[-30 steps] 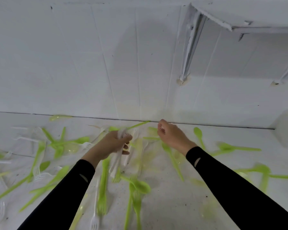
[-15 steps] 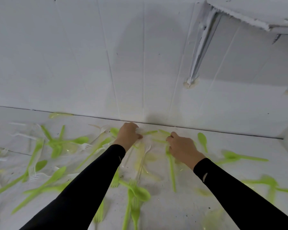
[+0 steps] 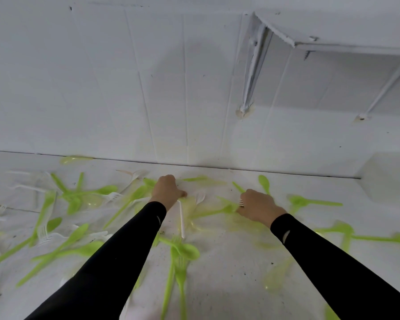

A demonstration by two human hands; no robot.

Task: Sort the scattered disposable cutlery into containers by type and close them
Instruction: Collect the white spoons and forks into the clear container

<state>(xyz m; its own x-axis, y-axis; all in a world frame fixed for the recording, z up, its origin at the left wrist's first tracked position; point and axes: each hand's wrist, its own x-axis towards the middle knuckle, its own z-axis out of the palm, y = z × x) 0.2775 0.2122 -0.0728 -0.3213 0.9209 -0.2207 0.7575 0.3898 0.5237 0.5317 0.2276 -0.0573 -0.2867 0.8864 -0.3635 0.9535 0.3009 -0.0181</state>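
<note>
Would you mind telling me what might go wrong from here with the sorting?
White forks nearly vanish against the white surface, so some may be missed. The overlapping green spoon and green fork in front may get picked up together and mixed. The left hand grips a white utensil and the right hand a fork, with no container in view, so something may slip.

Both arms stretched forward in black sleeves (image 3: 116, 262); left hand (image 3: 168, 191) palm down, fingers curled under, thumb tip poking right, grip contents hidden. Apart from it, right hand (image 3: 259, 207) knuckles up, fingers curled round a white fork (image 3: 240, 202), tines poking out left of grip.
</note>
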